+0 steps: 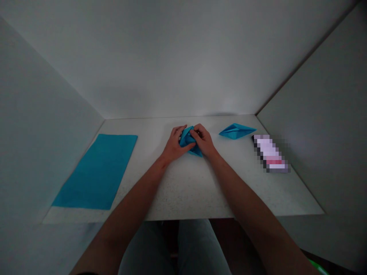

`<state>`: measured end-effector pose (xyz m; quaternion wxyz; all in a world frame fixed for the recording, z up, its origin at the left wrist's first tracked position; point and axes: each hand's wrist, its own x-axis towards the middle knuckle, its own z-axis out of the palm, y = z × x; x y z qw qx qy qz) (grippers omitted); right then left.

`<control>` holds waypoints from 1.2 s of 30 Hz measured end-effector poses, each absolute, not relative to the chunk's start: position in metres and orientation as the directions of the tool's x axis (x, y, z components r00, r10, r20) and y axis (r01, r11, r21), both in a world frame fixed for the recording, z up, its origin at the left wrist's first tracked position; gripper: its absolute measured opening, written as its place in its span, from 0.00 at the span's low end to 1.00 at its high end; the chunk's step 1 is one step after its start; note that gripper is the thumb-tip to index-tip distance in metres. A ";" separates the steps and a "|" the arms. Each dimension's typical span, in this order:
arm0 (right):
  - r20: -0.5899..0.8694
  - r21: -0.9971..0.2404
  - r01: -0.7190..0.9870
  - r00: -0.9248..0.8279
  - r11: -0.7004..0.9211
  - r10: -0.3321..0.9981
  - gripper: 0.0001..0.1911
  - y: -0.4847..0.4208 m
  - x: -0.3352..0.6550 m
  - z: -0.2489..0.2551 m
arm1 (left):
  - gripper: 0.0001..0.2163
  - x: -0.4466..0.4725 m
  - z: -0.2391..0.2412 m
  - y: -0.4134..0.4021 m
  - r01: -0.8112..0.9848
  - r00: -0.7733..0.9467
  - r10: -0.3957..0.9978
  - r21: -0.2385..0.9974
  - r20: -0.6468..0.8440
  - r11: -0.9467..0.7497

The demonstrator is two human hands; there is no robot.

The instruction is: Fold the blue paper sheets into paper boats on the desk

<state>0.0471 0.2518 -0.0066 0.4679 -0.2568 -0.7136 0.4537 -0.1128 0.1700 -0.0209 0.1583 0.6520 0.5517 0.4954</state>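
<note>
Both of my hands meet over a partly folded piece of blue paper (pixel 189 142) at the middle of the white table (pixel 186 187). My left hand (pixel 175 144) grips its left side with the fingers curled round it. My right hand (pixel 204 140) pinches the top right of the same paper. A corner of the paper sticks out below my right hand. Most of the fold is hidden between my fingers.
A finished blue paper boat (pixel 236 130) lies to the right, near the back. A flat blue sheet of paper (pixel 99 170) lies at the left. A blurred oblong object (pixel 271 153) rests at the right edge. White walls close in the table on three sides.
</note>
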 end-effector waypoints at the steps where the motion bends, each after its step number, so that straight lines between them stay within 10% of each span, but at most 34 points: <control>1: 0.424 -0.895 -0.072 -0.438 0.439 0.793 0.26 0.251 0.047 -0.006 | 0.38 -0.112 -0.021 0.170 0.559 -0.110 0.879 0.760 0.464 -0.331; 12: 0.338 -0.941 -0.139 -0.420 0.309 0.842 0.28 0.248 0.046 -0.002 | 0.42 -0.104 -0.022 0.168 0.562 -0.133 0.853 0.747 0.505 -0.355; 25: 0.294 -0.949 -0.200 -0.293 0.243 0.910 0.25 0.270 0.049 -0.017 | 0.21 -0.111 -0.008 0.168 0.415 -0.448 0.826 0.898 0.343 -0.148; 36: 0.399 -0.911 -0.048 -0.364 0.410 0.842 0.27 0.246 0.038 -0.021 | 0.17 -0.107 0.006 0.161 0.607 -0.360 0.749 0.749 0.556 -0.264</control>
